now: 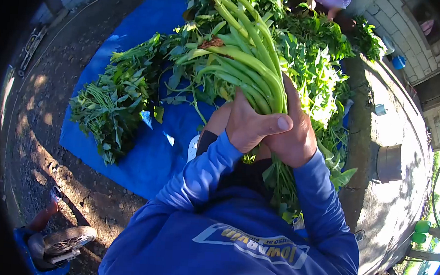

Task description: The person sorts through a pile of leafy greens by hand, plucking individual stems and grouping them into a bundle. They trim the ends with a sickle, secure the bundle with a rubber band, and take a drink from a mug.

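Note:
Both my hands clasp one thick bundle of long green stalks (247, 63). My left hand (251, 125) wraps the stems from the left with the thumb across the front. My right hand (296, 134) closes on the same stems from the right. The stalks rise away from me and their leafy ends hang down below my hands (282, 184). My blue long sleeves and blue shirt fill the lower part of the view.
A blue tarp (143, 158) lies on dirt ground, with a leafy pile (114, 98) at left and a larger heap (315, 62) behind. A concrete ledge (392, 208) with a metal pot (390, 162) runs at right. Another person (329, 0) crouches far back.

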Tool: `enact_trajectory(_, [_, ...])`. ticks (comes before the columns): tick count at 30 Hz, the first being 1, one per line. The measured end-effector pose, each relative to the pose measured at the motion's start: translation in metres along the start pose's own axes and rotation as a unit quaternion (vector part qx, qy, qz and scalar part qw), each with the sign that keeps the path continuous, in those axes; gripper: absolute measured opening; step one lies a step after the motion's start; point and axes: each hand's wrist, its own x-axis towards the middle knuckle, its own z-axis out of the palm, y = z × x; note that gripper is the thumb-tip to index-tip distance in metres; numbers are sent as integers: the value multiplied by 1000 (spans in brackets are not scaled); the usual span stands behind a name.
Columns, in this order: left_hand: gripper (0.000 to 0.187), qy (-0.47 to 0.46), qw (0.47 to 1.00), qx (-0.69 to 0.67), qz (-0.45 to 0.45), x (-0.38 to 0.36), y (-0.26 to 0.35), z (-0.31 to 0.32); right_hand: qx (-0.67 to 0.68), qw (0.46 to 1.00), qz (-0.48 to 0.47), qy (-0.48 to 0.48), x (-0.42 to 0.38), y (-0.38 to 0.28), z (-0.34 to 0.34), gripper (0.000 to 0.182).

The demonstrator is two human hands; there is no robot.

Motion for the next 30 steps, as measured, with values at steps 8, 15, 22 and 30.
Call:
enact_trajectory(8, [42, -218, 918, 311, 115, 79, 197, 32, 121, 955, -255, 95, 38, -112, 0, 120])
enact_trajectory(15, [49, -377, 830, 264, -316, -19, 43, -14, 143, 968, -13, -203, -125, 19, 1, 83])
enact_trajectory(22, [61, -464, 713, 281, -444, -90, -82, 30, 63, 956, 170, -229, -234, 80, -67, 43])
enact_trajectory(30, [69, -490, 671, 413, -372, -90, -98, 14, -193, 977, -80, 34, -164, 100, -86, 19])
